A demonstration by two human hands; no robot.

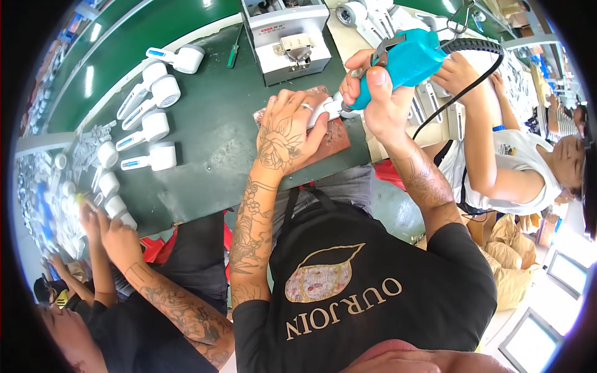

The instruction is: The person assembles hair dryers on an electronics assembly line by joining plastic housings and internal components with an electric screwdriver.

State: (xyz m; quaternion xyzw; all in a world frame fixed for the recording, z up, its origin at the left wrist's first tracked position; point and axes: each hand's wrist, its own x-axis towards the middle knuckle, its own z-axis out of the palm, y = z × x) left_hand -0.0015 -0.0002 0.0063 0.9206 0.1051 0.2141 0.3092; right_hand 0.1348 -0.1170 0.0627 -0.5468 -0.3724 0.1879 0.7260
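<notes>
My right hand (pixel 384 99) is wrapped round a teal electric screwdriver (pixel 411 59), which hangs from a hook and trails a black cord. The driver's tip points down and left, meeting the end of a white plastic part (pixel 322 113). Over that part curls my left hand (pixel 285 127), thumb and fingers pressing it against a reddish-brown pad (pixel 333 142) on the green table. Much of the part is hidden under my fingers, so its full shape cannot be told.
Several white shower-head-shaped units (pixel 163 121) lie on the green table (pixel 211 149) to the left. A grey-white machine (pixel 287 46) stands at the back, beside a green-handled screwdriver (pixel 233 55). Co-workers sit close on both sides; one's hand (pixel 121 239) is at the table's left.
</notes>
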